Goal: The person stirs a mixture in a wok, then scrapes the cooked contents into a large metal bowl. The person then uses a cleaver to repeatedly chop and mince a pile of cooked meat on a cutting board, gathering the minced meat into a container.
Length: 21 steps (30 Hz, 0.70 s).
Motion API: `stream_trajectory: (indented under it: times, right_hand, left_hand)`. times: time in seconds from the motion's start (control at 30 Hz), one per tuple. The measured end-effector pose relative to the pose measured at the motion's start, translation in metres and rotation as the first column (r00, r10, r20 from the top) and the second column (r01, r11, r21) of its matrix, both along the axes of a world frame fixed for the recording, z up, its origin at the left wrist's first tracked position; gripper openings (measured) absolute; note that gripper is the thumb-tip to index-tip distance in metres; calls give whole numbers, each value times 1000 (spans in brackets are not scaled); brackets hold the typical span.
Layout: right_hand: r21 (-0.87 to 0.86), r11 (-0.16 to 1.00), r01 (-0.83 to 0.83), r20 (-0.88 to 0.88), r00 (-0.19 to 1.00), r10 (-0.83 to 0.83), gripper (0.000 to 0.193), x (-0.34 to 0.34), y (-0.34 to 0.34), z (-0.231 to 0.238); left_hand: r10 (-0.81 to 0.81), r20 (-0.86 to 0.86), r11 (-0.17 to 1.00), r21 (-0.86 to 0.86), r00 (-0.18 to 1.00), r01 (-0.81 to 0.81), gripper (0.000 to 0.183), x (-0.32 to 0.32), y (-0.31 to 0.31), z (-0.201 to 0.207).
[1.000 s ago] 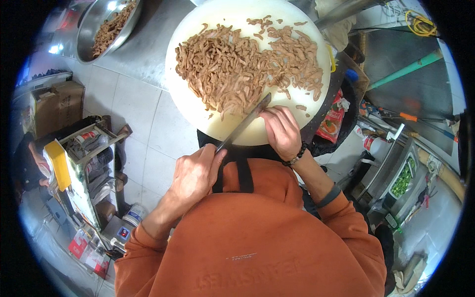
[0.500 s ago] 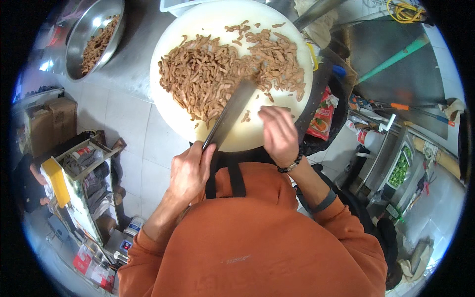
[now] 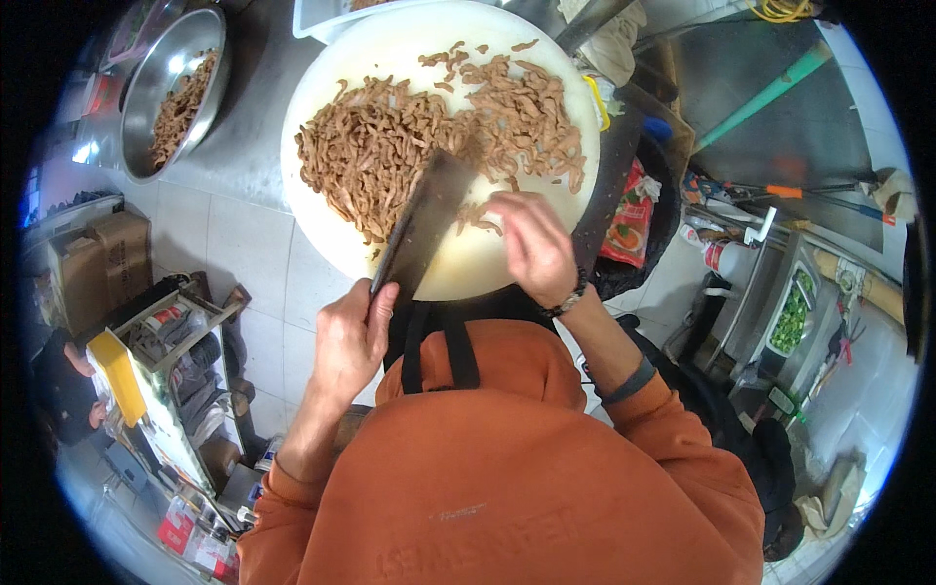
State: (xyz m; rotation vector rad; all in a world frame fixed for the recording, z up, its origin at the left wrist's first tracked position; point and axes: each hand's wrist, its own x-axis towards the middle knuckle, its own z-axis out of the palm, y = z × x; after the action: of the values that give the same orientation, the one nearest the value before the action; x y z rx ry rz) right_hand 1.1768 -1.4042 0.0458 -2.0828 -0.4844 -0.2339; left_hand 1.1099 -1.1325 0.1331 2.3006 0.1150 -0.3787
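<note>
My left hand (image 3: 351,333) is wrapped round the handle of a cleaver (image 3: 429,222). Its broad dark blade slants up over the round white chopping board (image 3: 341,249), its far end at the edge of a big heap of brown meat strips (image 3: 366,146). A thinner spread of strips (image 3: 531,117) lies on the board's right side. My right hand (image 3: 539,252) hovers low over the near right of the board, fingers stretched out side by side. Its fingertips are beside a few loose strips (image 3: 478,216); whether they touch them I cannot tell.
A steel bowl (image 3: 216,102) with more strips stands left of the board on a metal counter (image 3: 255,117). Behind the board is a white tub (image 3: 322,21). To the right, a black-lined bin (image 3: 666,210) holds a red packet (image 3: 632,229). Further right, a tray of chopped greens (image 3: 792,317).
The cleaver has turned, showing more of its blade face. My right hand has shifted slightly left and away from me, and the loose strips by its fingertips lie closer together. The whole view has shifted slightly.
</note>
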Motion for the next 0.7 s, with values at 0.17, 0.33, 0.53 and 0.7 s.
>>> stream_trajectory:
  times: [0.17,0.33,0.53,0.7]
  right_hand:
    - [-193,925,328,120,943,-310,25,23,-52,6]
    - [-280,958,61,46,998,-50,22,25,-63,4]
    - [-220,974,-61,36,997,71,24,-4,-17,2]
    - [-154,988,-26,61,997,36,28,-12,-2,0]
  left_hand:
    - [-187,12,982,13,982,187,34,-6,-12,4]
    - [-155,32,987,-30,987,156,36,10,-22,-14]
    - [-96,60,995,29,994,95,37,12,-22,-9]
    - [-164,70,984,88,984,158,30,-2,-24,6]
